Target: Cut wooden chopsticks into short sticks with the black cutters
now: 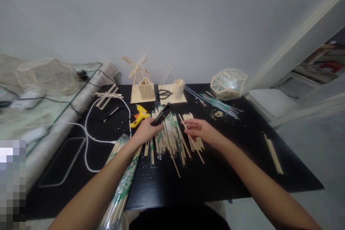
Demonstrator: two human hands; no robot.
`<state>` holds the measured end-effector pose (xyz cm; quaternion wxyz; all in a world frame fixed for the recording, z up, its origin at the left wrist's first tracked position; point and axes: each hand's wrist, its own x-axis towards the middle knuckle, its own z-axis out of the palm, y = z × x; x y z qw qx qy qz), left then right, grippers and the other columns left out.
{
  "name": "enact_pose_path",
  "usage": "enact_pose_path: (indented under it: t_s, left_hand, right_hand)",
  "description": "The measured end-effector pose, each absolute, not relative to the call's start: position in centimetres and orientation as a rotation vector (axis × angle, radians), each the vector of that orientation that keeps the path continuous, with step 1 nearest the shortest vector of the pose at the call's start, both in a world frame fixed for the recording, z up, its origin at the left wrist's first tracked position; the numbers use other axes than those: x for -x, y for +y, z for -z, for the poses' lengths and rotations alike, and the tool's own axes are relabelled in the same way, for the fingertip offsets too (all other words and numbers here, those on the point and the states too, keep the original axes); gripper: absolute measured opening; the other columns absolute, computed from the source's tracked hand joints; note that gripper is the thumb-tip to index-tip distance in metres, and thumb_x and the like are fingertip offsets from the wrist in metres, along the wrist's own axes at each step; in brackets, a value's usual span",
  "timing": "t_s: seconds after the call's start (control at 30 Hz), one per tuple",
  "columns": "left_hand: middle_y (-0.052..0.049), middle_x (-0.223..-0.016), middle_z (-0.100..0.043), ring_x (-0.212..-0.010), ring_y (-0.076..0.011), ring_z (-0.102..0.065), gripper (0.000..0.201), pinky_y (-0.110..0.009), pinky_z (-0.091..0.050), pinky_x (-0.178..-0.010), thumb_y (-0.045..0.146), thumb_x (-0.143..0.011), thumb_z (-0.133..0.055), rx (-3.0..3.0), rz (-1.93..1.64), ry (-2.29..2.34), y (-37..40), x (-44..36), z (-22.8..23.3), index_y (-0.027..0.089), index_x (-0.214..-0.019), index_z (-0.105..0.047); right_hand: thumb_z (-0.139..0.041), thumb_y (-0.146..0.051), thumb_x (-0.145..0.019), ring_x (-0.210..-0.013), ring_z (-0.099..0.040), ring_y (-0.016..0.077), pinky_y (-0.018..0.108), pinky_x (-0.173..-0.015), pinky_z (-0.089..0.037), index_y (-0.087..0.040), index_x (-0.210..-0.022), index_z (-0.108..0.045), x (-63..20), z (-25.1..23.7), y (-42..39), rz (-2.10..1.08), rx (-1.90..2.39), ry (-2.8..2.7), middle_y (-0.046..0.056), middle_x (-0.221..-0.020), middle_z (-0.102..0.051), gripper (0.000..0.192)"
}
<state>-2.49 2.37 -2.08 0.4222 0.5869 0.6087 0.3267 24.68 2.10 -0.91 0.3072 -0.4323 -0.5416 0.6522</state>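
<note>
Hands meet over a heap of bamboo sticks (172, 134) mid-counter. Left hand (145, 131) has its grip wrapped round a black tool (161, 114), which slants up & away toward the back of the counter (215, 179); can't tell exactly what the tool is. Right hand (198, 128) pinches a single thin stick (183, 122) w/ thumb & fingertips, the stick angled up-left toward the black tool, tips near but apart. Sticks under both hands lie loose & fanned, some in green-printed paper sleeves.

Left forearm lies over a long wrapped bundle of sticks (122, 187) that runs down to the counter's near edge. Just left of the left hand: yellow glue gun (139, 115) w/ white cable (88, 140) looping across the black top. Back row, left to right: flat stick cross (107, 96), small stick windmill house (142, 88) on a base, black scissors (164, 94) beside a round stick cup (178, 89), then a faceted stick-frame dome (229, 83) far right. Blue-green straws or rods (218, 103) lie in front of the dome. Lone flat stick (273, 153) sits well apart, near the right edge. Off to the left, on a glass surface, another stick-frame cage (47, 75), blurred.
</note>
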Motion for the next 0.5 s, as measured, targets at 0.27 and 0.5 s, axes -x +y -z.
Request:
enact_pose_path:
  t_s: [0.27,0.5]
  left_hand:
    - [-0.004,-0.059,-0.066,-0.055,-0.0206,-0.06,0.025,-0.027,-0.038,-0.054,0.043,-0.076,-0.075,-1.714,-0.886,1.619,2.2,1.7,2.7,0.019,-0.072,-0.074]
    - [-0.003,-0.061,-0.064,-0.062,-0.0221,-0.06,0.029,-0.028,-0.038,-0.062,0.047,-0.083,-0.07,-1.78,-0.95,1.597,1.8,1.4,1.8,0.02,-0.071,-0.07]
  right_hand:
    - [-0.079,-0.027,-0.078,-0.058,-0.064,0.0094,0.026,-0.056,-0.052,-0.02,-0.134,-0.062,-24.2,2.6,1.7,-1.787,0.983,-1.371,0.002,-0.097,-0.069,0.059]
    - [-0.072,-0.025,-0.081,-0.053,-0.052,0.0058,0.019,-0.041,-0.033,-0.022,-0.131,-0.066,-24.0,2.3,1.1,-1.774,1.011,-1.356,0.005,-0.101,-0.065,0.051]
